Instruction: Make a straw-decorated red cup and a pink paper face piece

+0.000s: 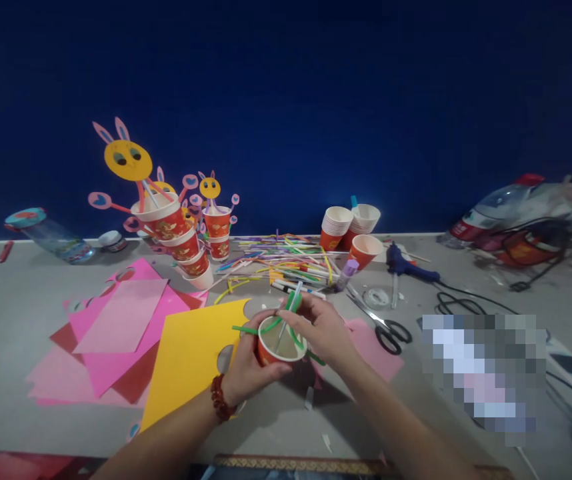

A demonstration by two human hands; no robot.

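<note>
My left hand [247, 365] is wrapped round a red paper cup [270, 353] with a white rim, its open mouth tilted up toward me. Green straws [244, 329] stick out of the cup on both sides, and a pale straw [282, 333] stands inside it. Over the right rim, my right hand [322, 327] closes its fingers on the bent top of a green straw [294, 304] beside the pale one. The fingertips partly cover where they meet.
Yellow paper [186, 360] and pink paper [121, 313] lie at left, near decorated cup figures [166, 220]. Loose straws [276, 253] and stacked cups [336, 227] are behind. Scissors [386, 333], a glue gun [409, 267] with its cord and a bottle [496, 207] lie at right.
</note>
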